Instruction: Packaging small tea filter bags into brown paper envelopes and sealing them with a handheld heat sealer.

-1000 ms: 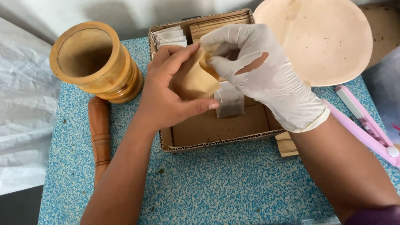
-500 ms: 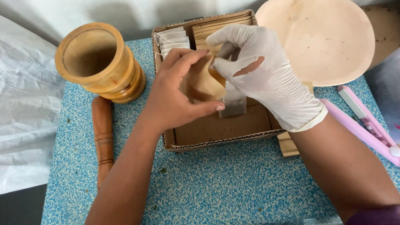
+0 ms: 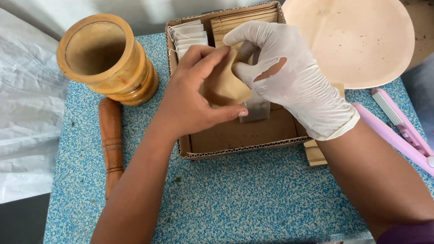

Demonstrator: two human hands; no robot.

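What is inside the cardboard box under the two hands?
In the cardboard box: white sachets, brown envelopes and a sachet. The hands hide the middle.

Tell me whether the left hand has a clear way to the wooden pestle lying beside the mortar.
Probably yes: the wooden pestle lies bare on the blue mat beside the left forearm, nothing over it. But the left hand is pinching a brown paper pouch and would need freeing.
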